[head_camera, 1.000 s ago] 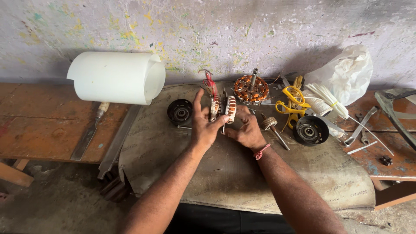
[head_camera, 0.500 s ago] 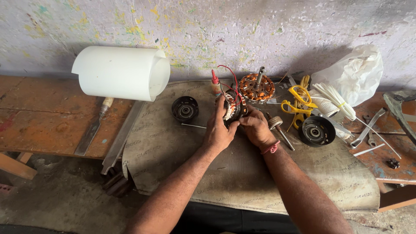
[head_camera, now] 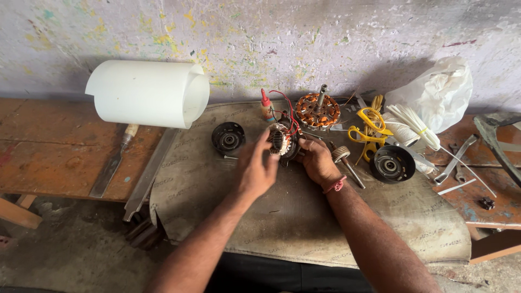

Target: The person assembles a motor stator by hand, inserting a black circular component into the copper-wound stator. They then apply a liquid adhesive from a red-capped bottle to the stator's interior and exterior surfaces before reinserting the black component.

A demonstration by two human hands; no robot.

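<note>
A small wound motor stator [head_camera: 280, 140] with red leads was held above the bench [head_camera: 49, 157], raised over the grey mat [head_camera: 304, 217] between both hands. The left hand [head_camera: 255, 168] was cupped around its near side, the fingers closed on the laminated core, apparently so that the windings faced upward and could be seen. The right hand [head_camera: 317, 160] was closed on the opposite side, its grip pinching the part's edge near the wires; how firmly it was pressed could not be told. The part seemed to be steadied from two sides so that it could be turned or inspected.

Just behind it a larger copper-wound stator [head_camera: 318, 110] with an upright shaft was set on the mat, and a small red-capped bottle [head_camera: 266, 105] stood beside it. A black bearing housing [head_camera: 228, 138] lay to the left of the hands, another black housing [head_camera: 392, 163] to the right, with a rotor on a shaft [head_camera: 344, 158] between. Yellow-handled scissors [head_camera: 369, 126], a white plastic bag [head_camera: 437, 92] and a wrench [head_camera: 455, 159] crowded the right side. A rolled white sheet [head_camera: 146, 93] and a chisel [head_camera: 111, 165] lay well apart on the left. Nothing stood between the hands and the held part.
</note>
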